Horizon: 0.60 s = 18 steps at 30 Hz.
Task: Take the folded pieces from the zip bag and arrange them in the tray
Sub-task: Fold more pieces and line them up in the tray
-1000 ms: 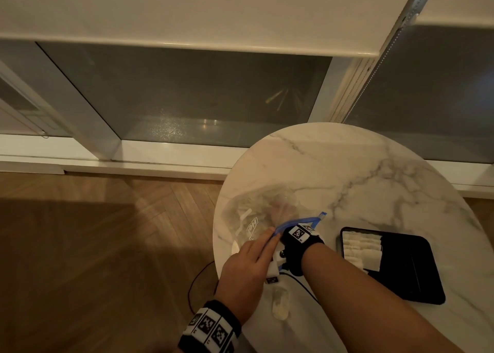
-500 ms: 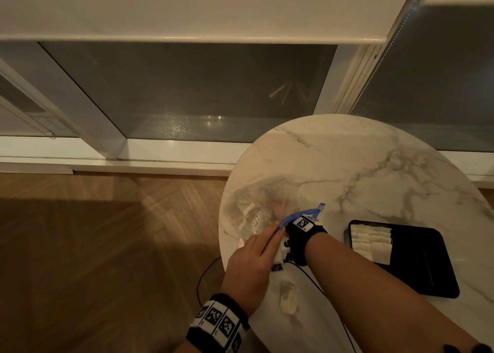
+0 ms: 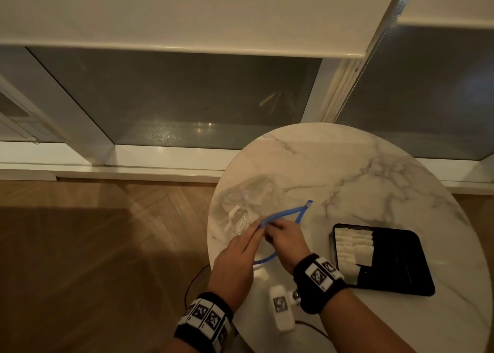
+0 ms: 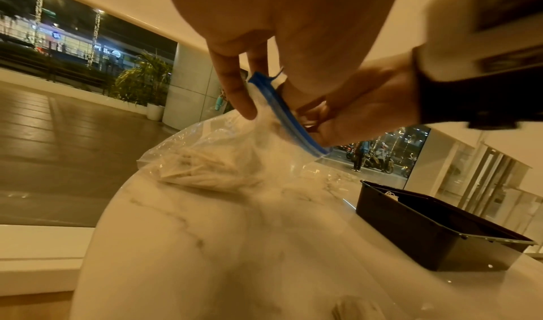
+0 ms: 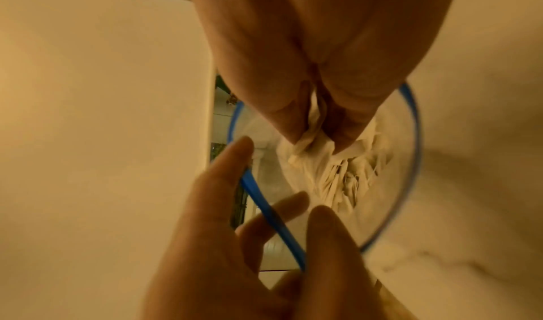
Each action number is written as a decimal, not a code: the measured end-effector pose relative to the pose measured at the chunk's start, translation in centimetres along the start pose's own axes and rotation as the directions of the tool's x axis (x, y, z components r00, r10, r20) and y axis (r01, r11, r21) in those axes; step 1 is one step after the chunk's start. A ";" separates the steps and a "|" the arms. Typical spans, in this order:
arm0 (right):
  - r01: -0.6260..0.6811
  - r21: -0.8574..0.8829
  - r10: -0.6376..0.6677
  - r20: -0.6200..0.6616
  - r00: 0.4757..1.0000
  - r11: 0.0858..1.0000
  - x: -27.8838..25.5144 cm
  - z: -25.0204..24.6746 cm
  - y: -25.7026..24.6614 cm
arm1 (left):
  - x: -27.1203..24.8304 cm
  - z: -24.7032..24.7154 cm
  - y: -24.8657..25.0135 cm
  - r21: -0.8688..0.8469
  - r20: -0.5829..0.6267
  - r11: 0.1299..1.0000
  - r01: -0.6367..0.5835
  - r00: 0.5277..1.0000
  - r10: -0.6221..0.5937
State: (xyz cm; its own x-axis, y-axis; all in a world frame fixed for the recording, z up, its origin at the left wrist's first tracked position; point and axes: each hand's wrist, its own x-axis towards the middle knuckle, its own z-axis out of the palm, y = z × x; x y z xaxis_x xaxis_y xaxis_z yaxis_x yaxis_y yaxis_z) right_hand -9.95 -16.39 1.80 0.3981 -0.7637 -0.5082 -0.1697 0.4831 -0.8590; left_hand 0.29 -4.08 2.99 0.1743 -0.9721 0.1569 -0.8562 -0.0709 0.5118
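Zip bag (image 3: 248, 205) lies on the marble surface (image 3: 361, 176) left of centre frame, long axis running upper left to lower right, blue zip mouth facing lower right and pulled open into a loop. Left hand (image 3: 235, 261) comes in from bottom, palm down, fingers pinching the near zip edge. Right hand (image 3: 286, 241) sits at the mouth, fingertips (image 5: 346, 134) pinching one folded piece (image 5: 311, 144) inside. Black tray (image 3: 401, 269) at right, white pieces stacked along its left side.
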 end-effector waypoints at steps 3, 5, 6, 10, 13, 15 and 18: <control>0.045 0.013 -0.044 -0.047 0.998 0.999 -2.7 -2.8 0.2 | 0.2 0.6 0.4 -0.041 0.015 0.999 -0.001 1.000 0.002; 0.059 0.003 -0.059 -0.067 0.996 0.998 -4.0 -5.1 0.6 | -0.1 0.9 0.8 -0.068 0.034 0.998 -0.014 0.999 0.017; 0.058 -0.005 -0.059 -0.077 0.995 0.998 -4.7 -6.3 0.6 | -0.3 1.1 1.2 -0.079 0.051 0.997 -0.020 0.998 0.024; 0.040 0.026 -0.037 -0.111 0.993 0.999 -7.1 -10.0 0.5 | -1.2 1.2 2.4 -0.027 0.060 1.000 -0.001 0.998 0.003; 0.051 0.040 -0.047 -0.096 0.994 0.998 -8.8 -11.9 0.3 | -1.7 1.3 4.6 -0.197 -0.014 0.980 -0.010 1.000 0.007; 0.076 0.047 -0.072 -0.074 0.995 0.996 -9.9 -12.7 -0.1 | -1.6 1.3 6.8 -0.425 0.074 0.889 0.173 0.985 -0.156; 0.116 0.088 -0.114 -0.027 0.993 0.989 -11.3 -13.7 -0.8 | -0.4 1.5 10.3 -0.635 0.466 0.454 0.625 0.779 -0.420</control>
State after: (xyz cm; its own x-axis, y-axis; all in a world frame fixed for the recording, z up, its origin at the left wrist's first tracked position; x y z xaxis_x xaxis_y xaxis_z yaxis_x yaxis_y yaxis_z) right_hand -26.66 -13.97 7.34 0.3904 -0.8252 -0.4083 -0.0428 0.4268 -0.9033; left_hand -9.29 -4.71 6.90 0.2688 -0.8314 -0.4864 0.0294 -0.4977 0.8669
